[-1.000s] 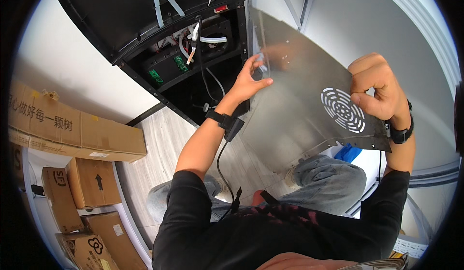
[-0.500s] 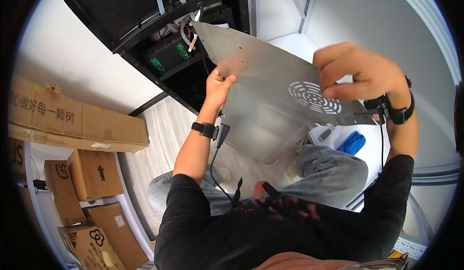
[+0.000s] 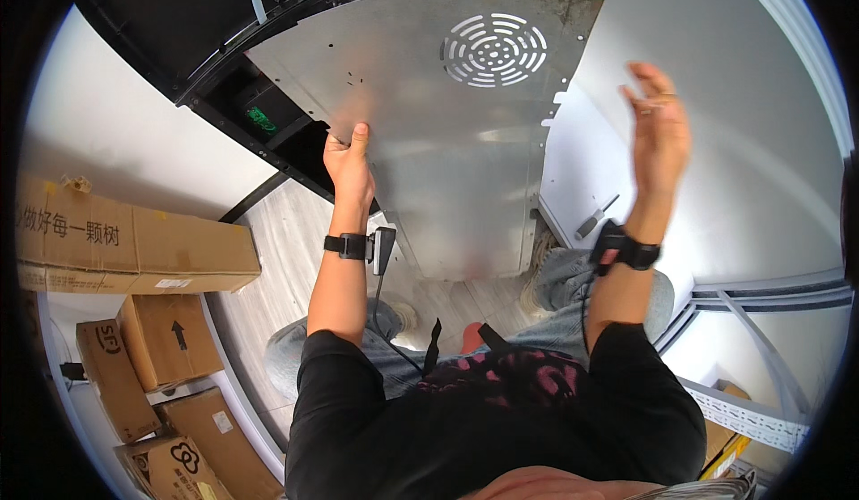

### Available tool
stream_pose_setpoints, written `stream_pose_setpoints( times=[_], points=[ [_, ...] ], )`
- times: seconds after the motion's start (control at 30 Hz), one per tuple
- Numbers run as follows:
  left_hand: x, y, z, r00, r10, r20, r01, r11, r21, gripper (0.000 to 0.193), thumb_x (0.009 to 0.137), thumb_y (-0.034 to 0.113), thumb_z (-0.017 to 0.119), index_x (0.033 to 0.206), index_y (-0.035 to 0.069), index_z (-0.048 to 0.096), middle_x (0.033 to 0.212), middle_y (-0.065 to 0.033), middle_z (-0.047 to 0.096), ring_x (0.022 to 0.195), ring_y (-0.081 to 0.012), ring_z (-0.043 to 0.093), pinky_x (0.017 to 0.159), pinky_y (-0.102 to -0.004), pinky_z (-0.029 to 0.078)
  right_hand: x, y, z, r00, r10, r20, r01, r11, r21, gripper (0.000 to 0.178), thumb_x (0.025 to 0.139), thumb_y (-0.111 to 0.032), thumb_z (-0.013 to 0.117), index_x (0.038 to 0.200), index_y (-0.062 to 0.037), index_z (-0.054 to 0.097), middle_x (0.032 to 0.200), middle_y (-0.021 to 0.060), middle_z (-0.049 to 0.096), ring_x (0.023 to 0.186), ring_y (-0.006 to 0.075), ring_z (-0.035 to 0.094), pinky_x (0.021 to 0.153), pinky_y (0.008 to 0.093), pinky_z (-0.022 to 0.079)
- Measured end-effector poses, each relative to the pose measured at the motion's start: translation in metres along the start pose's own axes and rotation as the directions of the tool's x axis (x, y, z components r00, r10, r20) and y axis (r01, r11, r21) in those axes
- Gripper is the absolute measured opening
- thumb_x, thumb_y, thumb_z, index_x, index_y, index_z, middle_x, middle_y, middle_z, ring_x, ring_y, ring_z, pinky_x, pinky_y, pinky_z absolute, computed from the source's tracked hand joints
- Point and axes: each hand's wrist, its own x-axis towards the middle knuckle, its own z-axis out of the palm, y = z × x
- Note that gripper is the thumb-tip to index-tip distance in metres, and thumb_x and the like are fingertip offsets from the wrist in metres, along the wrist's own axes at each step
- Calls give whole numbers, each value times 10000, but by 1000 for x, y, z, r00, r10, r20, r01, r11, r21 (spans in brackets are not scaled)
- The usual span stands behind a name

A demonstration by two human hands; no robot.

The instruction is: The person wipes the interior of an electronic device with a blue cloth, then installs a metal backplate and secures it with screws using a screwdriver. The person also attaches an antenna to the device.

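Note:
A large grey sheet-metal panel [image 3: 447,151] stands tilted in front of me, with a round slotted vent at its far end and small notches along its right edge. My left hand [image 3: 349,165] grips its left edge, thumb on the face and the other fingers mostly hidden behind. To the right of the panel, my right hand [image 3: 660,129] is raised and apart from it, fingers spread and slightly bent, with nothing visible in them. Behind the panel is a black machine housing [image 3: 188,48], its open bay partly covered; a green circuit board [image 3: 260,120] shows inside.
A screwdriver [image 3: 592,223] lies on the white surface between the panel and my right forearm. On the left, a long cardboard box [image 3: 192,250] sits above a shelf of several smaller cartons [image 3: 170,339]. Light wood-look floor [image 3: 300,223] shows near my legs.
The panel has turned, its vent end swinging away from me to the far side and covering more of the bay. My right hand has moved off its right edge and opened; the left keeps its grip.

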Motion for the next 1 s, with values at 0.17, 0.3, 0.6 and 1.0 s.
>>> stream_pose_setpoints(
  times=[0.17, 0.3, 0.6, 1.0],
  points=[
    [-5, -1, 0, 999, 25, -25, -24, 999, 30, 321, 855, 196, 749, 1086, 41, 589, 1067, -22, 636, 965, -102, 568, 889, -269, 433, -38, 62, 47, 994, 98, 39, -84, 960, -266, 273, 960, -258, 580, 892, -21, 696, 1429, 161, 408, 1302, 300, 423, 1063, 414, 331],
    [-8, 5, 3, 995, 78, -55, -73, 993, 88, 294, 859, 189, 745, 1057, 42, 584, 1009, -1, 627, 905, -81, 552, 830, -250, 443, -33, 77, 53, 998, 43, 45, -31, 970, -240, 280, 954, -256, 595, 884, -4, 694, 1339, 144, 464, 1079, 215, 541, 899, 315, 424],
    [-16, 7, 17, 997, 24, -79, -17, 996, 87, 293, 845, 215, 763, 1021, 51, 595, 969, 10, 624, 860, -73, 541, 790, -247, 443, -22, 86, 53, 997, 56, 58, -42, 975, -217, 230, 947, -193, 605, 909, 18, 688, 885, 46, 631, 817, 100, 511, 735, 230, 388],
    [-27, -9, 14, 997, -57, -44, 62, 991, 122, 269, 837, 203, 771, 1006, 59, 618, 954, 26, 635, 837, -62, 549, 789, -245, 439, -29, 116, 35, 992, 78, -103, -80, 997, -16, 200, 921, -125, 648, 938, 71, 679, 895, 110, 679, 848, 159, 617, 821, 281, 474]
  ],
)
